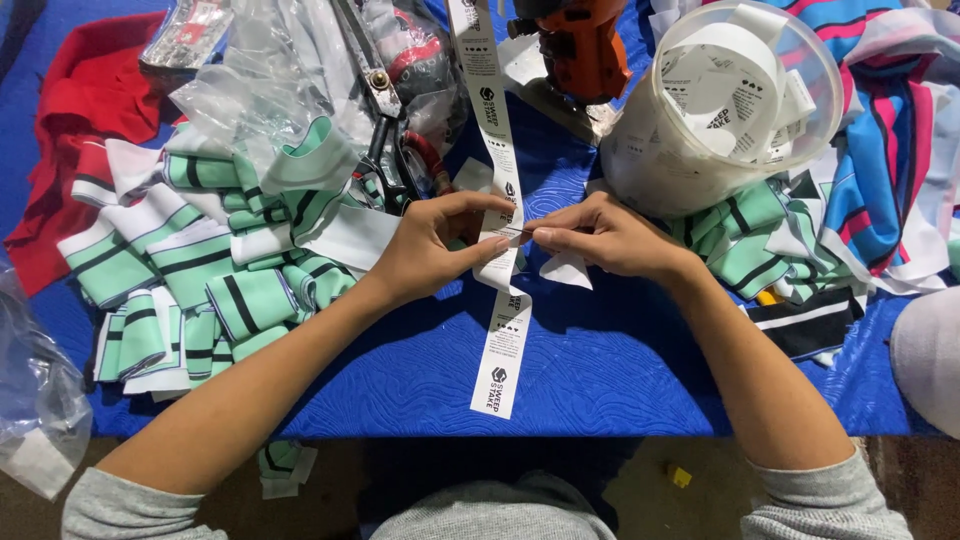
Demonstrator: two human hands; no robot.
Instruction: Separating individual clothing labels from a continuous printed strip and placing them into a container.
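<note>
Red cloth (75, 120) bunched at the far left edge of the blue desk (620, 370), pushed out of the working patch. Clear bags (270, 70) heaped at 11 o'clock, one more bag (35, 390) hanging off the near left corner. Green striped cuffs (190, 270) stacked loosely at 9 o'clock of the hands, within easy reach of the left arm, which suggests a supply or finished pile; which one, cannot tell. Scissors (385, 120) lie closed just above the cuffs at 11 o'clock, handles toward the person. Left hand (430, 250) pinches the label strip (505, 300) between thumb and fingers, steadying it flat. The strip runs from 12 o'clock down across the desk centre to 6 o'clock, its free end lying on the blue cover; held taut at the middle so one label can be worked on. Right hand (610, 240) meets it from 3 o'clock, thumb and forefinger closed on the strip's edge at the same spot; something thin may sit between the fingertips, too small to tell. A loose white piece (565, 270) lies under the right hand. Orange tool (580, 45) stands at 12 o'clock. Plastic tub (740, 100) of cut labels at 1 o'clock, tipped toward the person for reach. More striped cuffs (750, 240) below it; pink and blue fabric (890, 140) at 3 o'clock.
</note>
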